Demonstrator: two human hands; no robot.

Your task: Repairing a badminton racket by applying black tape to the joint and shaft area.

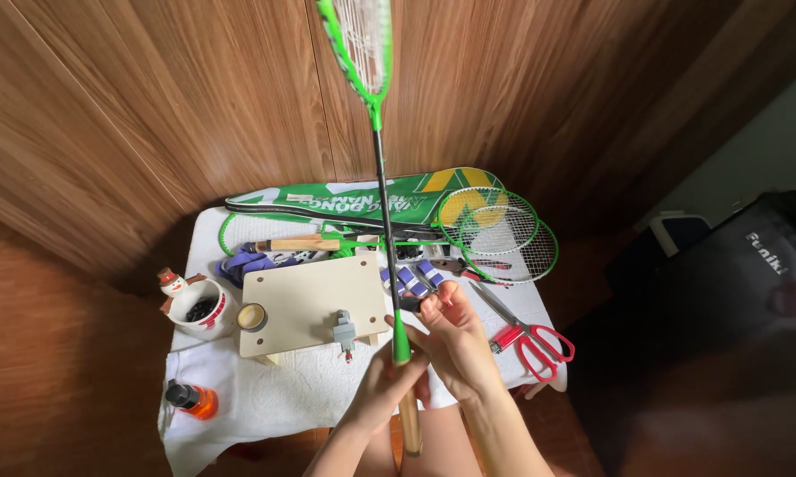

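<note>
A green badminton racket (379, 132) stands upright, its head at the top of the view and its bare wooden handle (409, 422) pointing down. My left hand (382, 389) grips the handle just below the green cone. My right hand (449, 334) closes around the shaft at the cone and also pinches a small dark piece near the fingertips. Both hands hover over the near edge of a small table covered with a white cloth (274, 397).
On the table lie a pale wooden board (301, 300) with a tape roll (252, 317) and a small grey clamp (344, 331), red-handled scissors (526, 336), more green rackets (500, 231), a green racket bag (345, 201), purple grip rolls (411, 278), a snowman mug (195, 305) and an orange bottle (190, 399).
</note>
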